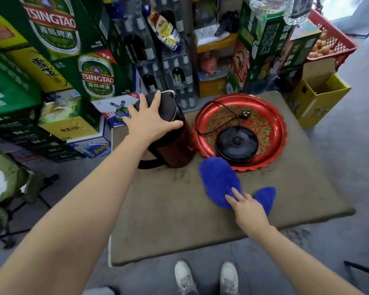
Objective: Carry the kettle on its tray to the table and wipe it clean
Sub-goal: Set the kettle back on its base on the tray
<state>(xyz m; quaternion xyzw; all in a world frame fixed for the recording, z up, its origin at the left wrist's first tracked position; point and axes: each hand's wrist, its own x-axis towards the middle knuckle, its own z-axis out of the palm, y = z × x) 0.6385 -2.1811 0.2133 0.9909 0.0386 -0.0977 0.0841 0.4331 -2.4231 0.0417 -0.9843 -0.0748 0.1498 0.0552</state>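
Kettle [175, 135] stands off its tray [273, 128] on my desk [168, 220], left hand [149, 122] spread on top, right hand [248, 209] open-fingered on blue cloth [217, 179]; wiping remains.

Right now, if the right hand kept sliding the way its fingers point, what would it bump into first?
The right hand already has fingertips on the blue cloth. Going straight on, up and leftward, it would cross that cloth and probably meet the kettle, though depth is uncertain.

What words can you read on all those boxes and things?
"TSINGTAO", with "青岛啤酒" below: tall green cardboard beer carton at top left.
"TSINGTAO", "青岛啤酒": second green beer carton, lower down.
"Tsingtao", in script: red beer carton behind the round red metal tray.
Other box and bottle print: too blurred to read.
Kettle, tray, cloth: no text visible.
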